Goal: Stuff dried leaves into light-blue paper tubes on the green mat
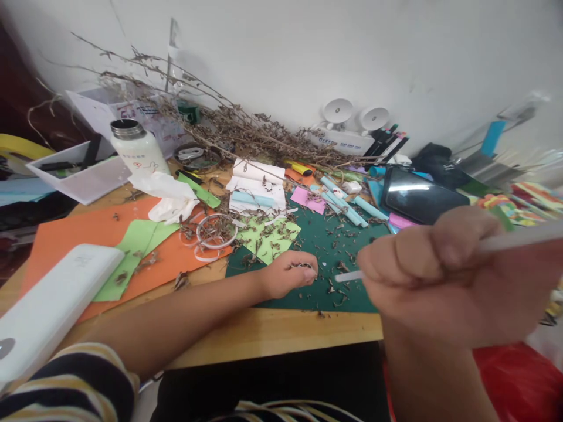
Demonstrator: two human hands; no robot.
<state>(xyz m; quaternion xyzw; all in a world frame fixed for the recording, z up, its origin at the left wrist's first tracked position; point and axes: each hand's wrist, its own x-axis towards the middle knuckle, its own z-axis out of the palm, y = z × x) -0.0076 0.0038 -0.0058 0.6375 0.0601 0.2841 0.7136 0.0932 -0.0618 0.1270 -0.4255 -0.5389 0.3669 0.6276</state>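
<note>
My left hand (291, 274) is curled closed above the green cutting mat (281, 299), with some brownish dried leaf bits showing between thumb and fingers. Raised closer to the camera, my right hand (433, 272) makes a fist around a thin white stick (349, 276), which pokes out on both sides; its right part is blurred. Dried leaf crumbs (338, 287) are scattered over the mat between and around the hands. A light green paper sheet (268, 243) strewn with leaf bits lies just behind my left hand.
Dry leafy branches (246, 126) lean along the wall. An open white bottle (138, 149), crumpled tissue (171, 205), a white tape ring (216, 231) and orange paper (57, 240) occupy the left. Light blue paper rolls (343, 205), a black tablet-like object (422, 196) and markers (389, 143) stand behind the mat.
</note>
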